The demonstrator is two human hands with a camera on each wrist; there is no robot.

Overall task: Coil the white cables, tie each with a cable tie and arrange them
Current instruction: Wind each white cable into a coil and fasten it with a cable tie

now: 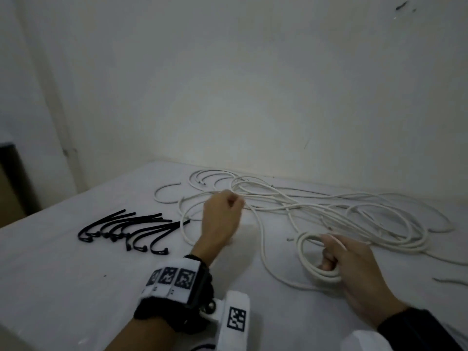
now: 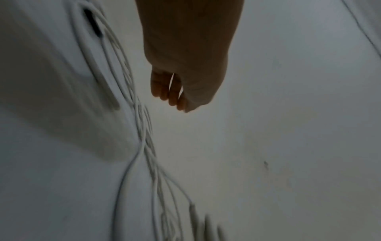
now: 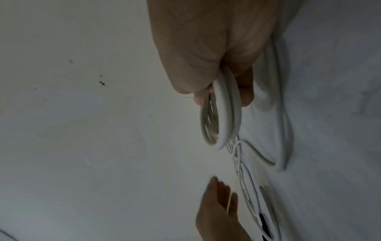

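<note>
In the left wrist view, the left hand [image 2: 185, 53] reaches down from the top edge, and its fingers [image 2: 164, 91] are curled inward. I cannot tell if they hold something. Below and to the left, several white cables [image 2: 142, 130] run together over the white table [image 2: 268, 130], blurred, and spread apart near the bottom edge.
</note>
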